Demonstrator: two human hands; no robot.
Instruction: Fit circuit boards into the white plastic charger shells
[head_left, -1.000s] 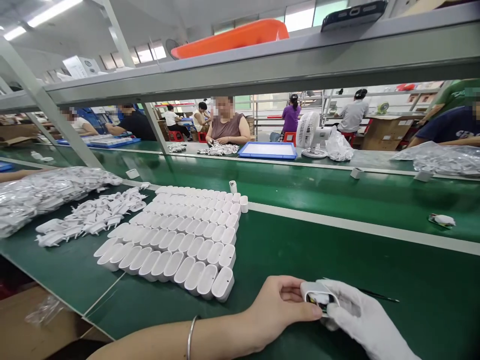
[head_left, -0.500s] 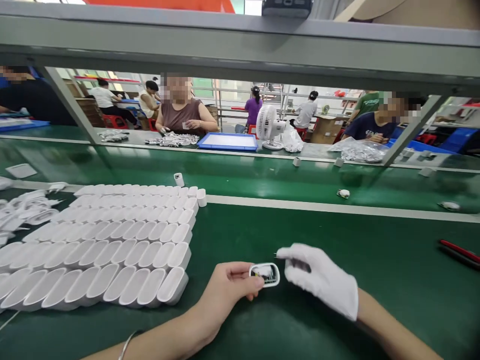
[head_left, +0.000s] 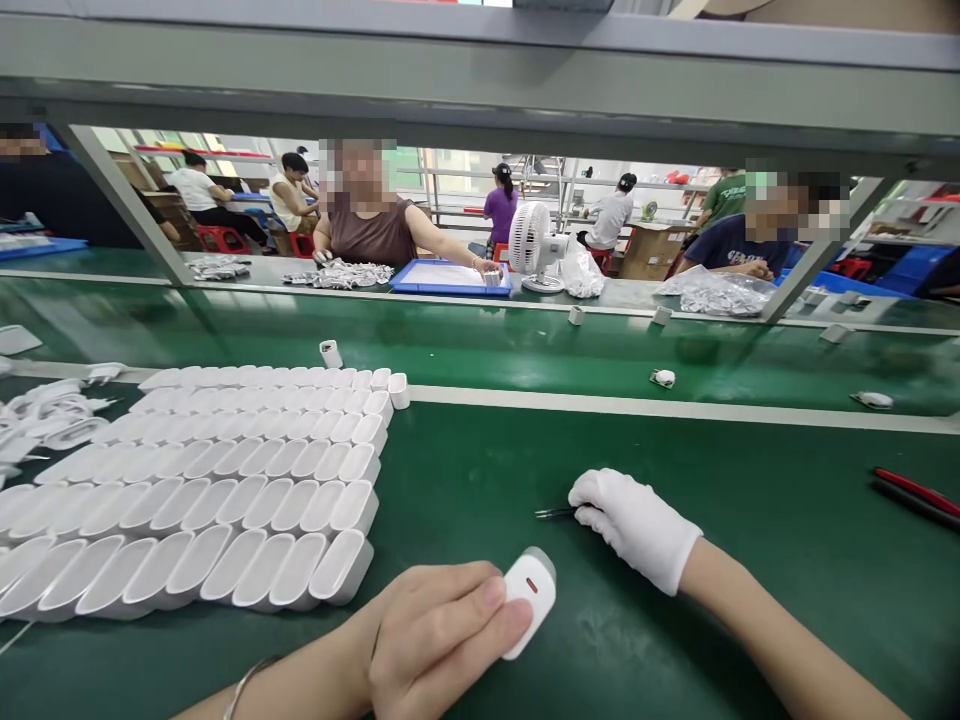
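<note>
Bare, with a bracelet at the wrist, my left hand [head_left: 442, 630] pinches a white plastic housing [head_left: 534, 598] by its lower left side. The housing's end face, with a small reddish slot, faces up; its inside is hidden. My right hand [head_left: 634, 525], in a white glove, has its fingers closed around dark tweezers [head_left: 556, 513] whose tips point left, above the green table. The two hands are apart. Left of them stand several rows of white oval housings [head_left: 341, 565], open ends up.
White parts [head_left: 52, 420] are piled at far left. Red-handled pliers [head_left: 915, 495] lie at right. Small white parts [head_left: 663, 378] sit on the green belt [head_left: 480, 350] beyond a pale strip. Across it are a fan [head_left: 531, 245], a blue tray [head_left: 450, 290] and several people.
My left hand has turned the housing over, showing its slotted face. The tweezers now show clearly in my right hand. Belt parts moved left, and a person opposite reached to the blue tray.
</note>
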